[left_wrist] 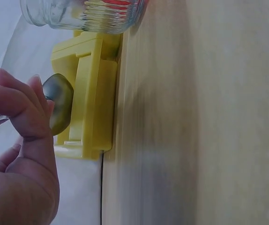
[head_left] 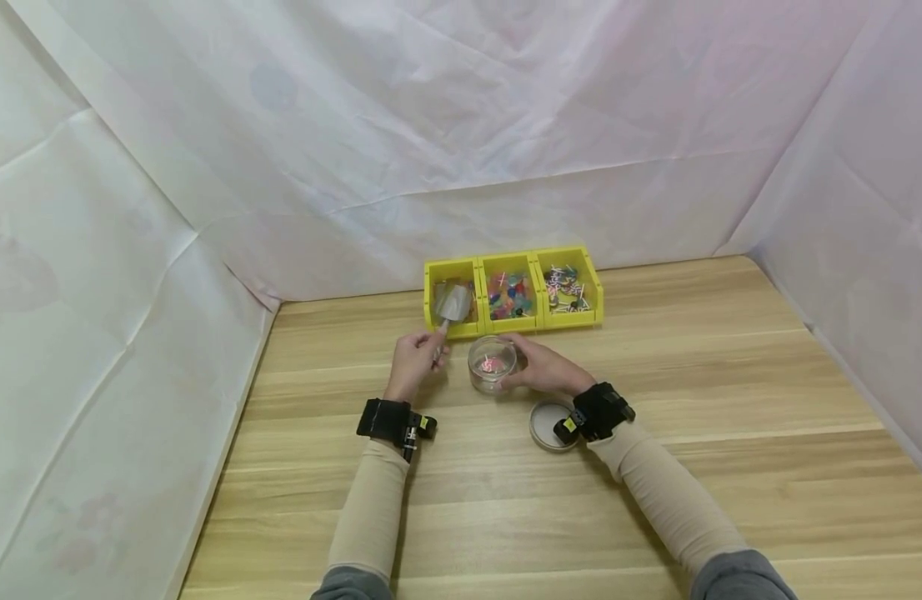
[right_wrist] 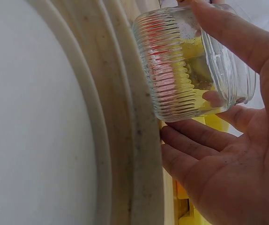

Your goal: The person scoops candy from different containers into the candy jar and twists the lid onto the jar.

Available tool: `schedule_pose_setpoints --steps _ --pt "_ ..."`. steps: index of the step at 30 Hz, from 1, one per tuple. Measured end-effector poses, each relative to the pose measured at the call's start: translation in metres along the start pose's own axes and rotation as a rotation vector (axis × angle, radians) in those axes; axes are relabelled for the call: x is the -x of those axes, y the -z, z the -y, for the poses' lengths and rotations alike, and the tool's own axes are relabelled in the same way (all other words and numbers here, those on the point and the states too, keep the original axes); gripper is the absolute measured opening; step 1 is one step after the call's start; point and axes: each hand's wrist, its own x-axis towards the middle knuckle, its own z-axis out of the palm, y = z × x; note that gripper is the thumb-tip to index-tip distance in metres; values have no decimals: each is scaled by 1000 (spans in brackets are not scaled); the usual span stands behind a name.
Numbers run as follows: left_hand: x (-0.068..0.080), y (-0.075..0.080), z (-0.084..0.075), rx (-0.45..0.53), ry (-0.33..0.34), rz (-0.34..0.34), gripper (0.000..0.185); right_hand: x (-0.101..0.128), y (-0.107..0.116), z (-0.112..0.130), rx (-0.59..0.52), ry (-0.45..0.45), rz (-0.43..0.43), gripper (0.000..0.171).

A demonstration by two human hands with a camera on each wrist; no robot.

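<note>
My left hand (head_left: 418, 358) grips the handle of a small metal scoop (head_left: 453, 304). The scoop's blade is over the left yellow bin (head_left: 428, 310), which has small brownish-orange pieces in it. In the left wrist view the blade (left_wrist: 62, 101) shows just past the fingers, by the bin's front wall. With thumb and fingers on either side, my right hand (head_left: 543, 365) holds a ribbed glass jar (head_left: 493, 379) upright on the table. Through the glass in the right wrist view, red and pink pieces (right_wrist: 161, 70) show at the bottom of the jar.
Joined to the left bin are a middle bin (head_left: 539, 308) of colourful translucent pieces and a right bin (head_left: 599, 304) of small white-stemmed pieces. A round lid (head_left: 545, 429) lies on the wooden table (head_left: 476, 517) under my right wrist. White cloth (head_left: 461, 125) hangs behind and at both sides.
</note>
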Motion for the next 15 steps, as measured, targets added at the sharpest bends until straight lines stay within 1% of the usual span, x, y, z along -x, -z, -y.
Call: schedule_pose_setpoints --steps 5,9,15 --pt "-4 -3 1 -3 15 -10 42 0 -1 -1 -24 -4 5 94" --pt "-7 -6 2 5 23 -28 38 0 -1 -1 -26 -5 5 95" --pt "-12 -10 4 16 33 -39 37 0 0 0 -20 -7 7 96"
